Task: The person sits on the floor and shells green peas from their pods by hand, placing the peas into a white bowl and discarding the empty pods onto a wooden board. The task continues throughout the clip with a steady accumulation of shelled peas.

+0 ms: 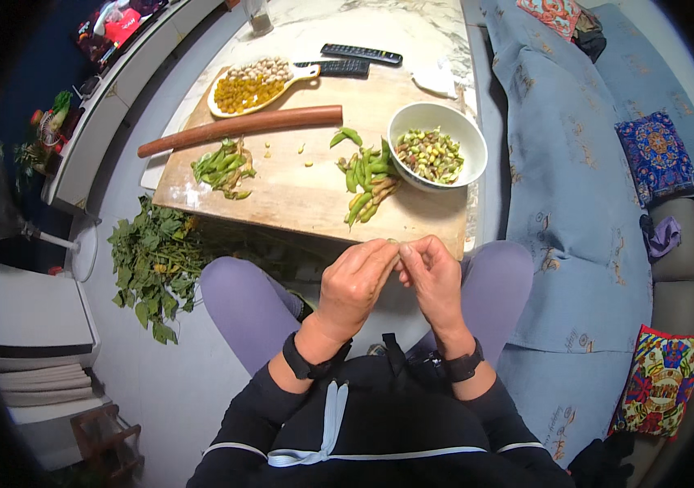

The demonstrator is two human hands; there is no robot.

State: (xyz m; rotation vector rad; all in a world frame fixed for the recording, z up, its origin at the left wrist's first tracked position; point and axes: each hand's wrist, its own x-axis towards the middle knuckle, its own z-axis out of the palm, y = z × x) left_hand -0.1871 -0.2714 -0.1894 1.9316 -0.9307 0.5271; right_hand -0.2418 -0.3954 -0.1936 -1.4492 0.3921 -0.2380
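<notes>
My left hand [356, 280] and my right hand [429, 268] meet at the fingertips just off the near edge of the wooden board [286, 201]. Between them they pinch a small greenish piece, mostly hidden, which looks like a soybean pod. Beyond my hands lies a pile of green soybean pods [365, 174], touching a white bowl [475, 146] that holds shelled beans [429, 155]. Toward the board's left side is a heap of flattened green pods [222, 168], perhaps empty shells. A few loose beans [308, 163] are scattered between the two piles.
A wooden rolling pin [243, 127] crosses the board's far left, near a dish [306, 73] of pale and yellow pieces. Two remote controls [362, 53] and a crumpled white tissue [435, 80] lie farther back. Leafy stalks [161, 256] are on the floor at left; a covered sofa [573, 183] stands right.
</notes>
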